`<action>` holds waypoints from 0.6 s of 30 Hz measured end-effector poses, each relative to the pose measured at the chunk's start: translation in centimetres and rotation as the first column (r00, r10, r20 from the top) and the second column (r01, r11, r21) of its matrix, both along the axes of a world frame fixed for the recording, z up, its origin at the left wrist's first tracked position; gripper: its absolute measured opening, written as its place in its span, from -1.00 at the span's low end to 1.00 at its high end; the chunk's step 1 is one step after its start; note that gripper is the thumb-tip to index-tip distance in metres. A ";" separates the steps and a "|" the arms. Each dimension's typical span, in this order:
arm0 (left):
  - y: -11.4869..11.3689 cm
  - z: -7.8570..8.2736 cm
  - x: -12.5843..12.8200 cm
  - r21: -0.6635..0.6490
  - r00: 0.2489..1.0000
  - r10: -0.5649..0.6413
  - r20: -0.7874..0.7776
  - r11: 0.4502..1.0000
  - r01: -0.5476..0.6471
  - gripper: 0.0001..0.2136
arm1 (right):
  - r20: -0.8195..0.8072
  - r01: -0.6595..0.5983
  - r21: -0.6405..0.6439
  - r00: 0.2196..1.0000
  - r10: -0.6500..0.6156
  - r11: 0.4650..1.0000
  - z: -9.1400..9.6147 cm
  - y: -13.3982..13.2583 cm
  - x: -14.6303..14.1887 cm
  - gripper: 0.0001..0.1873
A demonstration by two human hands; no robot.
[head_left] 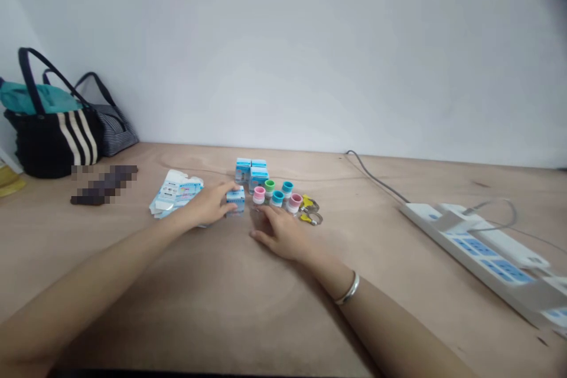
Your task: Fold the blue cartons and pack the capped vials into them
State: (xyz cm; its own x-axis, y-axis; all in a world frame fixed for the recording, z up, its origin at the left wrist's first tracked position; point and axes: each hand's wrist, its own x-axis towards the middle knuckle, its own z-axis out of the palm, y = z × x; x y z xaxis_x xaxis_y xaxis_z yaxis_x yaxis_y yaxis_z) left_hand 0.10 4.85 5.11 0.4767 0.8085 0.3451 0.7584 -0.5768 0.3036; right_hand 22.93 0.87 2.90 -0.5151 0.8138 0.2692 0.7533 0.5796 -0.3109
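Note:
My left hand (213, 204) has its thumb and forefinger closed on a small blue-and-white box (236, 203) resting on the table. Just right of it, my right hand (284, 233) has thumb and fingers apart. Its fingertips reach to the foot of a small pink-topped bottle (259, 194); whether they touch it I cannot tell. Clustered around are a green-topped bottle (269, 186), blue-topped bottles (287, 188) and a darker pink-topped one (294, 203). Several similar boxes (258, 178) stand behind. Flattened blue-and-white cartons (177, 194) lie left of my left hand.
Yellow-tagged rings (311, 218) lie right of the bottles. A white power strip (469, 254) with plugs and a grey cable (376, 175) occupies the right side. Bags (57, 139) and a dark pixelated object (105, 185) are at the left. A white wall (310, 53) rises behind the table.

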 end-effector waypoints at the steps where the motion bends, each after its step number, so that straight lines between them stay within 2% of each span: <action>1: -1.3 -0.2 -0.2 -0.006 0.997 -0.046 0.055 0.999 0.047 -0.63 | -0.065 -0.020 0.002 0.998 0.020 1.000 0.1 -0.1 0.0 -0.43; 3: -3.6 -1.0 -0.2 -0.018 0.979 -0.107 0.171 0.994 0.112 -0.60 | -0.210 -0.096 0.023 0.973 0.099 0.995 0.5 -0.3 -0.1 -0.35; 7: -6.8 -2.8 0.7 -0.042 0.920 -0.033 0.390 0.998 0.054 -0.50 | -0.381 -0.197 0.110 0.897 0.224 0.974 1.1 -1.0 -0.8 -0.35; 12: -7.7 -4.3 1.4 -0.056 0.861 0.004 0.508 0.998 0.029 -0.43 | -0.361 -0.216 0.155 0.896 0.259 0.964 1.8 -1.5 -1.3 -0.59; 18: -7.7 -4.7 1.3 -0.064 0.835 0.032 0.550 0.998 0.004 -0.51 | -0.286 -0.189 0.175 0.929 0.234 0.966 2.7 -1.8 -1.2 -0.67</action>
State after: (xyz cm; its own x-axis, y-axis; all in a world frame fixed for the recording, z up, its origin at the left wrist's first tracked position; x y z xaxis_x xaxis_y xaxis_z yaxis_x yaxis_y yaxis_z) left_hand 1.39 -2.84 0.45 0.2112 0.8412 0.4978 0.4631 -0.5346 0.7069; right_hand 21.76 -0.98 5.63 -0.5471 0.6365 0.5437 0.4916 0.7700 -0.4068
